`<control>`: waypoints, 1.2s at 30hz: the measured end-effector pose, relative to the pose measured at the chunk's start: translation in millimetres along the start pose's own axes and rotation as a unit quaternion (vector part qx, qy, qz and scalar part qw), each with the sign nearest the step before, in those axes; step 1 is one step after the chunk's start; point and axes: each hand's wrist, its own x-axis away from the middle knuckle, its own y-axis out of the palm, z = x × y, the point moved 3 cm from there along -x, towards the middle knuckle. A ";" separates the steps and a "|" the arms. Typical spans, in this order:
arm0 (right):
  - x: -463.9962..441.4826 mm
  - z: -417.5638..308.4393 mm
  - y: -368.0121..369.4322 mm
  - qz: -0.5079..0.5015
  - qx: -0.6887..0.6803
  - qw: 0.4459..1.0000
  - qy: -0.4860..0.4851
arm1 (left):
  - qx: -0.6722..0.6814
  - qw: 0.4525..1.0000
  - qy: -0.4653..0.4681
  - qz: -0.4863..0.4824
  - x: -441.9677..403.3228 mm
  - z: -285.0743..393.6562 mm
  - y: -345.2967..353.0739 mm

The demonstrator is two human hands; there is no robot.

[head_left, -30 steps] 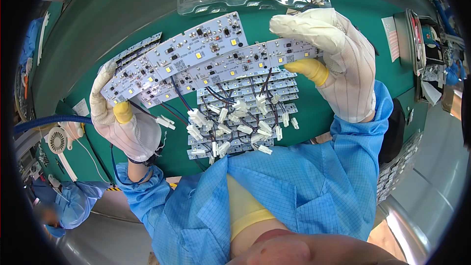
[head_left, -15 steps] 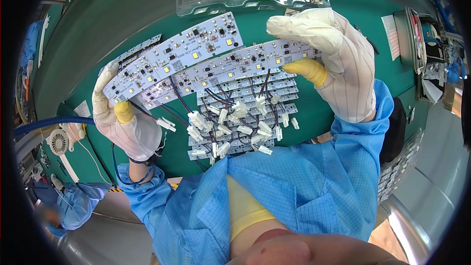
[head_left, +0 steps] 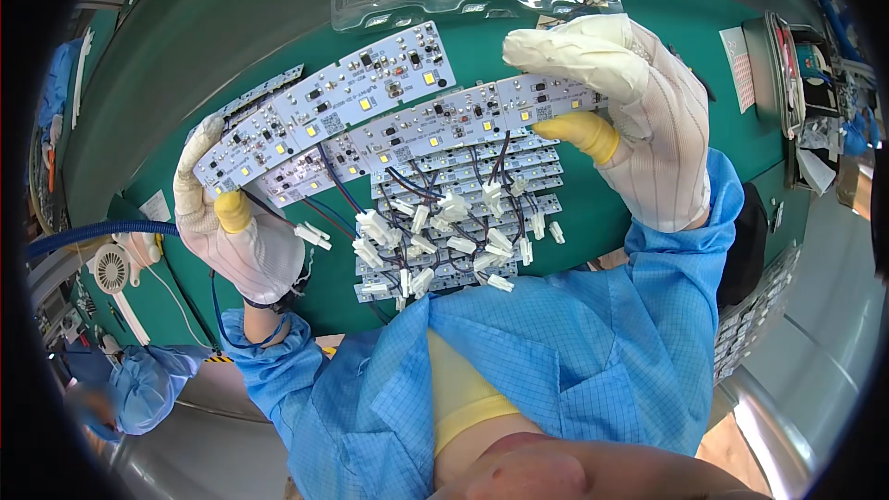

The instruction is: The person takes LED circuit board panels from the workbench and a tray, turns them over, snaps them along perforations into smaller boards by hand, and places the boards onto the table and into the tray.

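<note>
My left hand (head_left: 243,245), in a white glove with a yellow thumb cover, is closed on the left end of a white LED circuit board (head_left: 324,102). That board slants up to the right. My right hand (head_left: 653,120), gloved the same way, pinches the right end of a second LED board (head_left: 454,122) between thumb and fingers. The second board lies partly behind the first, and its left end reaches close to my left thumb. Below them is a stack of LED boards (head_left: 546,174) with dark wires and several white plug connectors (head_left: 452,206) on top.
A clear plastic tray (head_left: 370,5) with small boards stands at the back. More boards (head_left: 269,83) lie behind my left hand. To the left are a small white fan (head_left: 113,267) and a blue hose (head_left: 102,233); a co-worker's blue sleeve (head_left: 153,389) shows lower left. A bin (head_left: 778,74) stands right.
The first board's right end has shifted very slightly left. Both hands keep their places and grips.
</note>
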 end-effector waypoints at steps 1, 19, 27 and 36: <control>-0.1 0.3 -0.1 -0.001 -0.005 1.000 0.001 | -0.003 1.000 -0.003 0.001 -0.1 -0.1 -0.3; 0.4 1.1 -0.1 0.001 0.000 1.000 -0.004 | -0.012 1.000 -0.014 -0.003 -1.2 -0.9 -1.5; 0.2 1.1 -1.0 -0.002 0.003 1.000 -0.007 | -0.009 1.000 -0.015 0.000 -1.0 -1.3 -1.1; 0.1 0.2 -0.7 -0.002 0.007 1.000 -0.006 | 0.011 1.000 -0.002 -0.004 -0.5 -1.3 -1.1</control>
